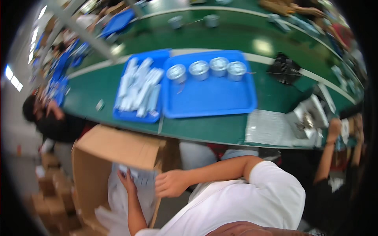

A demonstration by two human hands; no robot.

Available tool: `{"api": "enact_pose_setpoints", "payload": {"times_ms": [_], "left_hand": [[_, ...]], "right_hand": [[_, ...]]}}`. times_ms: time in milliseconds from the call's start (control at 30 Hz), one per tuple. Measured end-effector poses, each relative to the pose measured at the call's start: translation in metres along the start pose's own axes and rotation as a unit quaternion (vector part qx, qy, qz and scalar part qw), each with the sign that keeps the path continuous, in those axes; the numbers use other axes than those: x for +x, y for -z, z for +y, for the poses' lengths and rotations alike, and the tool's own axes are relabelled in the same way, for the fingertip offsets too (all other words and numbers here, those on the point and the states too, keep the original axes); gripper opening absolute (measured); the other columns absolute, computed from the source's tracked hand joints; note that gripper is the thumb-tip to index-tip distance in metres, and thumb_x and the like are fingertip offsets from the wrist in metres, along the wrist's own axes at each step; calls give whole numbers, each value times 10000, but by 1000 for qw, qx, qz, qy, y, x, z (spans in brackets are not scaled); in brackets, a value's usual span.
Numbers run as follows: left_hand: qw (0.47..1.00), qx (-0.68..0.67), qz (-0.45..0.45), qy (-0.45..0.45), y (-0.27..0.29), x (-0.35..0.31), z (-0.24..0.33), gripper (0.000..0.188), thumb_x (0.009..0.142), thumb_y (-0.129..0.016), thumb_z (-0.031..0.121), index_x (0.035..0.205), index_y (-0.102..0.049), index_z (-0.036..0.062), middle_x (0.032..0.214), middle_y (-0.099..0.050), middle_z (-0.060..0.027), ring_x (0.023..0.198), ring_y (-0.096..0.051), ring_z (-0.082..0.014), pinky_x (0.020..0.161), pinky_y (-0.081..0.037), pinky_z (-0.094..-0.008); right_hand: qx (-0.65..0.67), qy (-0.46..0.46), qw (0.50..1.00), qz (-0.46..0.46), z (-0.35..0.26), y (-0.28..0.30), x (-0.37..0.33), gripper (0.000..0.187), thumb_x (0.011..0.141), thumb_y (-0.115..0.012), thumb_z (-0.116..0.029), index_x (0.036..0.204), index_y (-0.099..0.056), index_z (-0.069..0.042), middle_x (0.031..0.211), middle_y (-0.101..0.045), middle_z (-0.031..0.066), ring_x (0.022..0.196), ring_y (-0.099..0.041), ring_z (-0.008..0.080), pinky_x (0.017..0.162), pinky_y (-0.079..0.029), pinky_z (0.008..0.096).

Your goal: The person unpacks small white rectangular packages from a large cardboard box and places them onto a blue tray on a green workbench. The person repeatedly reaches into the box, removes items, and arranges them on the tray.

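My left hand (128, 182) reaches into an open cardboard box (118, 145) below the table edge. Its fingers are curled at pale blue-white pieces (142, 179) inside a clear plastic bag (118, 196); blur hides what exactly they hold. By the box's right rim is my right hand (172, 183), its fingers closed at the edge of the bag.
On the green table (197, 131), a blue tray (208, 100) carries several round white-and-silver parts. A second blue tray (120, 113) holds long white pieces. Farther right lie plastic wrap (264, 128), an opened carton (305, 118) and a black object (283, 69). Co-workers sit on both sides.
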State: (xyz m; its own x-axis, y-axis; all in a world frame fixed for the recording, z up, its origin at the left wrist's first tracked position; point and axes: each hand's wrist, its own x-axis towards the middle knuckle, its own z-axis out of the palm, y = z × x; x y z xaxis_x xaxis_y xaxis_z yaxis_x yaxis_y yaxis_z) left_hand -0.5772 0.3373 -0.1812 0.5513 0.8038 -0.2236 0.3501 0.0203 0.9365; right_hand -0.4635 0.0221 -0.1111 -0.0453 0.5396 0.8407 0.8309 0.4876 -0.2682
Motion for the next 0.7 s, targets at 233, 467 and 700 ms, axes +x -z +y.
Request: {"api": "enact_pose_setpoints", "payload": {"times_ms": [233, 467, 700], "left_hand": [[876, 35, -63, -477, -29, -73, 235, 788, 862, -707, 15, 1561, -343, 42, 1518, -470, -172, 1328, -526, -279, 1104, -474, -428], [767, 306, -162, -540, -227, 16, 306, 738, 808, -810, 277, 1458, -530, 67, 1387, -589, -203, 1246, -603, -375, 1073, -491, -437], [769, 453, -103, -440, -310, 133, 307, 947, 793, -841, 482, 1528, -447, 34, 1422, -580, -230, 1302, -579, -390, 1112, -462, -473]], "right_hand": [[-16, -8, 1000, -5, -5, 7, -4, 206, 802, -683, -170, 981, -628, -84, 905, -574, 22, 890, -569, 216, 887, -473, 361], [-18, -6, 1000, -22, -6, 15, -6, 238, 784, -706, -155, 999, -635, -80, 909, -583, 21, 904, -579, 213, 898, -472, 358], [1, 20, 1000, -15, -13, 13, 1, 220, 778, -701, -163, 973, -641, -80, 887, -587, 26, 901, -591, 215, 870, -479, 362]]}}
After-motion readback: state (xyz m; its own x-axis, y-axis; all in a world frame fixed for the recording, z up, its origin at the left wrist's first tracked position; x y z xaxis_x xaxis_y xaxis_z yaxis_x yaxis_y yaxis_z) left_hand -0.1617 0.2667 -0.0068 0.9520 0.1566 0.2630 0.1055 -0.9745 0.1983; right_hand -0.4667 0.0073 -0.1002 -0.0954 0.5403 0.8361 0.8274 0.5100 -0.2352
